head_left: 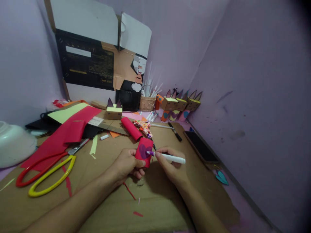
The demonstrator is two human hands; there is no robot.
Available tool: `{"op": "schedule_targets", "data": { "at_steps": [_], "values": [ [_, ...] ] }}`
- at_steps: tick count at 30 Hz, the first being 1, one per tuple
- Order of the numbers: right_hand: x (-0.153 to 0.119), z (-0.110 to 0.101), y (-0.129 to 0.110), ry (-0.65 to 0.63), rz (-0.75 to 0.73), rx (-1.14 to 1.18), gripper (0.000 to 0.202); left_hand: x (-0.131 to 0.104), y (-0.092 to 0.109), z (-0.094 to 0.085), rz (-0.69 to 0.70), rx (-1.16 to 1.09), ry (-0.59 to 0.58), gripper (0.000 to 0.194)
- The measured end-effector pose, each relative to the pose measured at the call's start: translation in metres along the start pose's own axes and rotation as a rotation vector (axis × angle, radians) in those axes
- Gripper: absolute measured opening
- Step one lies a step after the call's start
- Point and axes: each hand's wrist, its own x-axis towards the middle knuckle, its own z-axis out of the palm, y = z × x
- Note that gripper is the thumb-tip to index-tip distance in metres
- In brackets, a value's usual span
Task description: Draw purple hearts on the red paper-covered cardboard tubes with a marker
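My left hand (130, 163) is closed round the lower left side of a small red paper-covered piece (148, 142), thumb on its front. A purple heart (143, 151) shows on that red face. In my right hand (171, 160) is a white marker (176, 159), pinched between thumb and fingers, its purple tip touching the right part of the heart. Just behind the piece lie a red paper roll (131, 128) and some patterned scraps (145, 127).
Scissors with red and yellow handles (52, 184) lie left, beside red paper (53, 139) and a white bowl (14, 145). A phone (201, 147) and a black pen (175, 132) lie right. Behind stand eared boxes (114, 113), a marker basket (147, 103) and a large carton (89, 61).
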Motion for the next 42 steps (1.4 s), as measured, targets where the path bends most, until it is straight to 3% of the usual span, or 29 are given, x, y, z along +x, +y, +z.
{"op": "schedule_targets", "data": {
  "at_steps": [7,19,24,29,36,42],
  "values": [
    [-0.0004,-0.0003,-0.0007,0.046,0.021,0.019,0.016,0.001,-0.0018,-0.0007,0.005,0.003,-0.007,0.007],
    [-0.0011,0.0031,0.0003,0.0,-0.039,0.028,0.015,0.0005,-0.0002,0.0006,0.007,0.001,-0.006,0.009],
    [-0.0016,0.0016,0.0002,0.0,0.002,0.009,0.015,-0.0016,0.0007,0.0013,-0.013,0.013,0.001,0.009],
    [-0.0018,0.0031,-0.0006,0.019,-0.059,0.044,0.014,-0.0006,0.0,0.002,0.004,0.032,0.008,0.009],
    [-0.0032,0.0022,-0.0008,0.001,-0.007,0.037,0.013,-0.0019,0.0006,0.0039,0.001,0.051,0.019,0.008],
    [-0.0029,0.0058,0.0011,0.03,-0.088,0.066,0.013,0.0003,-0.0024,0.0031,0.016,0.081,0.008,0.008]
  ]
}}
